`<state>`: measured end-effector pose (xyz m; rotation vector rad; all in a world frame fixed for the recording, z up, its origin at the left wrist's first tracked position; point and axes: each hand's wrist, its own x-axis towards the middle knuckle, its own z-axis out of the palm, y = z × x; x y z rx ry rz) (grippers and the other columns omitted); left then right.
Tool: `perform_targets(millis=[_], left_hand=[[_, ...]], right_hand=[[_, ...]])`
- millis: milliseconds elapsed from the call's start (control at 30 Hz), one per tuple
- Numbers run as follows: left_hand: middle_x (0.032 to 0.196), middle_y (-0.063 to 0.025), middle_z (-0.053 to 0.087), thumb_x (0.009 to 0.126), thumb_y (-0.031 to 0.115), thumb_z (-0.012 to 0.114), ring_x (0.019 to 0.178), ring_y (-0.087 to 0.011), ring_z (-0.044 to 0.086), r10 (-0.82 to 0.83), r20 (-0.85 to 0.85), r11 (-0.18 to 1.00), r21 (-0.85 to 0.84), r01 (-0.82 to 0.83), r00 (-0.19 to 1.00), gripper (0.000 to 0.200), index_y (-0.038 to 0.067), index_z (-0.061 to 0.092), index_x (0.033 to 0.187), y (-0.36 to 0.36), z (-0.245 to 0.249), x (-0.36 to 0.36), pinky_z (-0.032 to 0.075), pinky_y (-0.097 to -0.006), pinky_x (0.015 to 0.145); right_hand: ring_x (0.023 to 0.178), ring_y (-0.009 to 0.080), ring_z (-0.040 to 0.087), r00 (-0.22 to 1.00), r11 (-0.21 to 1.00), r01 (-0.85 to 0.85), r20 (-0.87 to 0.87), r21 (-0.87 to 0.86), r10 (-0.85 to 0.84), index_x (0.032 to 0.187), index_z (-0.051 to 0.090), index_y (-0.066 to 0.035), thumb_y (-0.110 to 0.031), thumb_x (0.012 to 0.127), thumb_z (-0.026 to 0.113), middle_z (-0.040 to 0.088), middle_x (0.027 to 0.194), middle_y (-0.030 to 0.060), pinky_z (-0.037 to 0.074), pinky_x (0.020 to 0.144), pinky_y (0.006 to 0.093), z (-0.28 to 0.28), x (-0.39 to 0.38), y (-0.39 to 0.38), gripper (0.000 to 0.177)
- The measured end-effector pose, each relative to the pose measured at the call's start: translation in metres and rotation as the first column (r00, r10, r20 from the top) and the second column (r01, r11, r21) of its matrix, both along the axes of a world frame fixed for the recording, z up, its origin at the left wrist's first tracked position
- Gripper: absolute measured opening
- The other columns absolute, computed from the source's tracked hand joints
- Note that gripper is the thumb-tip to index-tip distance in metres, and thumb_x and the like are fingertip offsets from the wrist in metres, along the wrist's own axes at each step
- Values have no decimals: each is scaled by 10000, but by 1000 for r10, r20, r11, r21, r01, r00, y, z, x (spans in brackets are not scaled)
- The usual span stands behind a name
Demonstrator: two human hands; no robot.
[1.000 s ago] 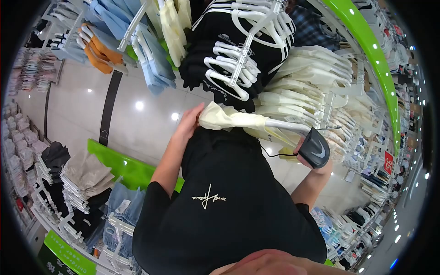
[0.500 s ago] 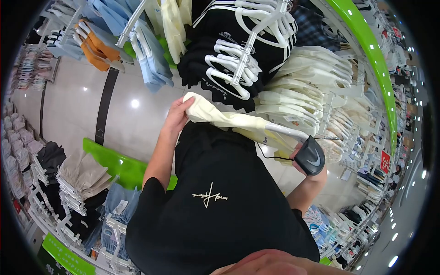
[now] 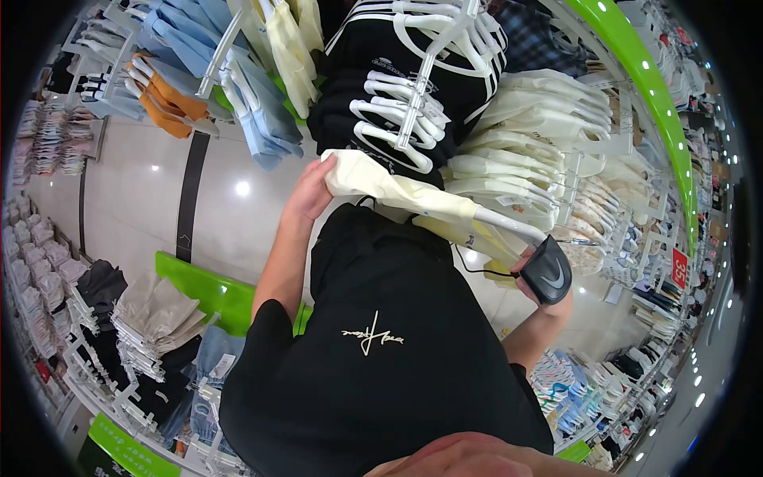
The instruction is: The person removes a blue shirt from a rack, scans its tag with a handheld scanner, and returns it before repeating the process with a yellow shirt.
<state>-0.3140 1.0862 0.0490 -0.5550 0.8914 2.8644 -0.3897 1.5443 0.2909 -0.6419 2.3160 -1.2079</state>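
Observation:
A pale yellow garment [image 3: 397, 189] stretches across in front of my black shirt [image 3: 373, 342]. My left hand [image 3: 311, 191] pinches its far left end between thumb and fingers. A white hanger arm [image 3: 509, 223] comes out of its right end and reaches a black handheld device [image 3: 547, 274] with a curved grey mark. Behind that device my right hand [image 3: 525, 288] is closed on it, most of the fingers hidden. Whether this hand also grips the hanger cannot be made out. A thin black cord [image 3: 477, 271] runs leftward from the device.
Black clothes on white hangers [image 3: 397, 119] hang just beyond the garment. Cream clothes [image 3: 509, 171] hang to their right, blue ones [image 3: 258, 111] to their left. A green panel [image 3: 214, 290] and folded beige clothes [image 3: 155, 314] are at the lower left. Grey tiled floor [image 3: 131, 191] shows at left.
The left end of the garment and my left hand have moved slightly up and right in view. The device has shifted a little right. The racks sit slightly differently as the view turned.

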Motion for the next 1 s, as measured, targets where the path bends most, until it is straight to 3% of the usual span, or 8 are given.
perform_targets(millis=[133,633,667,767,1000], left_hand=[[1322,-168,693,1123,293,479,1209,-289,692,53,-21,989,139,-49,998,440,-57,598,1360,5,3,-3,540,-437,1066],[1340,-154,686,1080,214,548,1223,-271,688,35,-22,997,70,-33,999,402,-49,584,1383,3,-3,4,545,-421,1064],[1338,-154,687,1081,219,545,1221,-272,689,43,-13,997,66,-42,999,401,-47,586,1378,2,-6,5,546,-422,1063],[1331,-156,690,1087,246,528,1216,-276,691,67,2,996,60,-67,998,403,-40,593,1363,2,-10,6,547,-425,1061],[1272,-149,707,1100,399,494,1187,-266,700,115,52,985,124,-120,992,499,-27,611,1333,6,19,-4,558,-416,1027]], right_hand=[[873,191,707,998,999,40,46,33,-41,1168,644,17,33,716,831,752,937,80,564,832,338,3,0,-3,490],[891,189,714,996,999,35,77,5,-36,1191,643,23,26,713,849,751,954,102,572,816,344,-9,-5,-3,520],[892,190,716,997,1000,21,75,-4,-21,1190,643,23,26,708,853,749,952,103,573,812,343,-7,-6,-7,526],[808,144,598,981,987,158,111,11,-159,978,680,-20,-20,598,900,648,909,34,513,764,288,0,-1,-24,439],[824,154,598,981,992,121,155,-25,-116,1019,670,-13,-14,609,902,649,926,42,514,775,298,3,1,-30,471]])
